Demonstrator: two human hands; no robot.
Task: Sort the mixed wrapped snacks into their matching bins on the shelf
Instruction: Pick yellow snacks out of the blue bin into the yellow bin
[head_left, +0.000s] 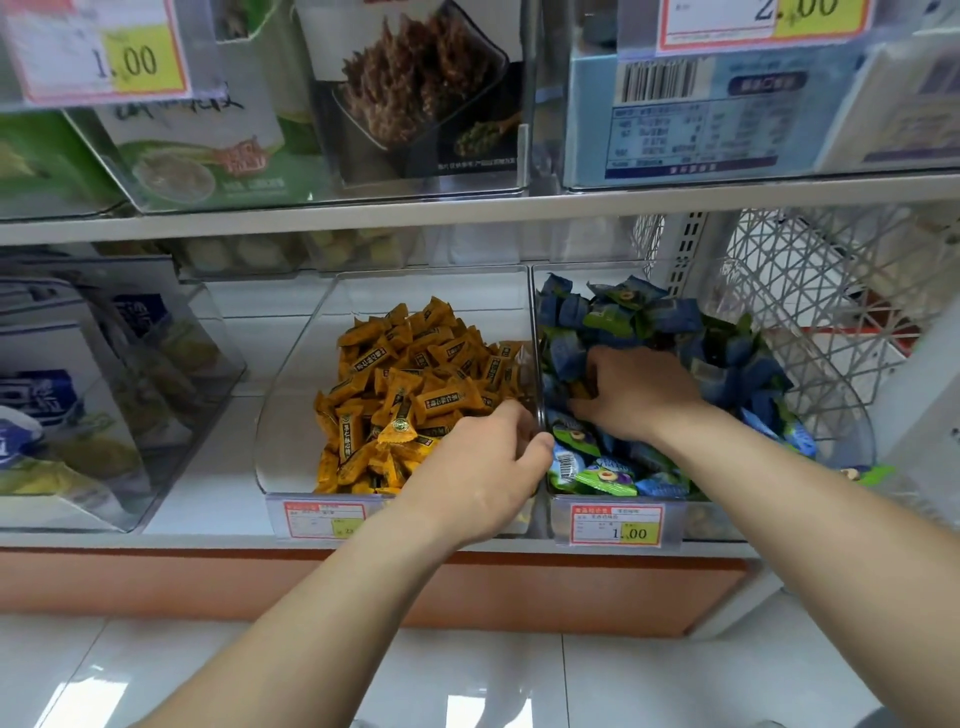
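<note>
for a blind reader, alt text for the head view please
Two bare hands reach into clear shelf bins. The left hand is at the wall between the orange snacks and the blue-green snacks; the right hand lies fingers-down in that pile.

Two hands reach in at the middle: the left hand (483, 467) and the right hand (634, 395).

Three clear bins stand on the lower shelf (218, 538): the left bin (208, 364) at 9 o'clock, the orange bin (291, 415) in the centre and the blue bin (852, 441) at 3 o'clock.

The orange wrapped snacks (415, 384) run to several dozen, too heaped for an exact count. The same goes for the blue and green wrapped snacks (623, 317).

I count four price tags. Two are on the lower bins, the faded tag (324, 519) and the 1.00 tag (616, 526). Two more are at 11 o'clock (104, 57) and 1 o'clock (763, 21).

There is one white wire basket (810, 291) at 2 o'clock.
</note>
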